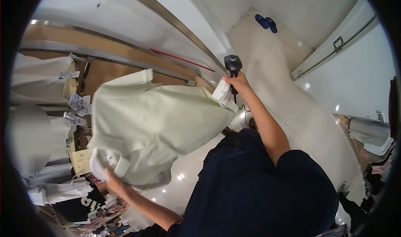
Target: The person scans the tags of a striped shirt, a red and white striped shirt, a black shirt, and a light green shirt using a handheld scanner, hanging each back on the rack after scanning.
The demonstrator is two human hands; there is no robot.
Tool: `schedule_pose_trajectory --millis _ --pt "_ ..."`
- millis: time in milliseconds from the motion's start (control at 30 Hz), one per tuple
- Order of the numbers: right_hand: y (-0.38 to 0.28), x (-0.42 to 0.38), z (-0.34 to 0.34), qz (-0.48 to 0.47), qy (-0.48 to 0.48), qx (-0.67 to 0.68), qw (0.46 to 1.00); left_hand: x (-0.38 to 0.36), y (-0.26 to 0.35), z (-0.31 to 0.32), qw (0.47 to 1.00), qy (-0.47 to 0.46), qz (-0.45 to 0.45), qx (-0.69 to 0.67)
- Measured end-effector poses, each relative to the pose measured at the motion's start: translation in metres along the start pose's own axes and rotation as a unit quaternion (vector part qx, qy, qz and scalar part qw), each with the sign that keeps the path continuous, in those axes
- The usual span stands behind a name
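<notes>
A pale green short-sleeved shirt (138, 116) is stretched out sideways in front of me, its cloth hanging in loose folds. My left hand (113, 180) is closed on the shirt's collar end at the lower left. In my right hand (239, 84) is a black handheld barcode scanner (233, 64), its head pointing away from me and a dark cord below the grip. A white paper tag (221, 90) is by the same hand's fingers, at the shirt's right end. The right fingers are partly hidden by the scanner and tag.
White garments with tags (39, 74) hang along the left, beside a yellow price sign (82, 162). A red stick (181, 59) leans by the wall. Blue slippers (266, 23) lie on the far floor; folded clothes (369, 134) fill a right-hand shelf.
</notes>
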State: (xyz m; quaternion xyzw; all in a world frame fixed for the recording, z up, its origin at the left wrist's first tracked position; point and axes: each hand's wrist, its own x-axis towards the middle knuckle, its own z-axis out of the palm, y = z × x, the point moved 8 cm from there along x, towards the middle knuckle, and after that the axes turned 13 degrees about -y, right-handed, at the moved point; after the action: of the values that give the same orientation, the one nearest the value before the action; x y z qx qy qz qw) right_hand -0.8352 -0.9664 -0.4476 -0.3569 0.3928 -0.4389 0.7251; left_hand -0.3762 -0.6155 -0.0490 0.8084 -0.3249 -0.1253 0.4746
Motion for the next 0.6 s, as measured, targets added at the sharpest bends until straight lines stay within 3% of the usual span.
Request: schedule_pose_trajectory --millis 33,67,133,200,300,433,500,600 --pt "-0.025 -0.011 0.002 -0.023 0.01 -0.026 0.999 -0.001 -0.021 0.026 0.997 0.0 -0.006 -0.07" --pt "-0.047 -0.025 0.011 -0.028 0.01 -0.025 0.999 0.0 -0.054 0.047 0.992 -0.012 -0.087 -0.092" --pt "-0.074 -0.04 0.03 -0.034 -0.018 -0.043 0.998 -0.002 -0.106 0.102 0.983 -0.114 -0.083 -0.116" --pt "-0.091 -0.047 0.052 -0.048 -0.07 -0.053 0.995 -0.025 -0.096 0.171 0.978 -0.177 -0.035 -0.107" --pt "-0.13 -0.075 0.099 -0.02 -0.137 -0.071 0.988 -0.064 -0.091 0.258 0.92 -0.274 -0.1 -0.263" --pt "-0.117 -0.083 0.147 -0.046 -0.21 -0.139 0.967 -0.101 -0.083 0.327 0.803 -0.376 -0.195 -0.42" --pt "-0.102 -0.083 0.159 -0.096 -0.223 -0.157 0.957 -0.11 -0.065 0.343 0.818 -0.412 -0.172 -0.363" --pt "-0.1 -0.09 0.153 -0.066 -0.238 -0.238 0.939 -0.12 -0.047 0.341 0.838 -0.376 -0.148 -0.367"
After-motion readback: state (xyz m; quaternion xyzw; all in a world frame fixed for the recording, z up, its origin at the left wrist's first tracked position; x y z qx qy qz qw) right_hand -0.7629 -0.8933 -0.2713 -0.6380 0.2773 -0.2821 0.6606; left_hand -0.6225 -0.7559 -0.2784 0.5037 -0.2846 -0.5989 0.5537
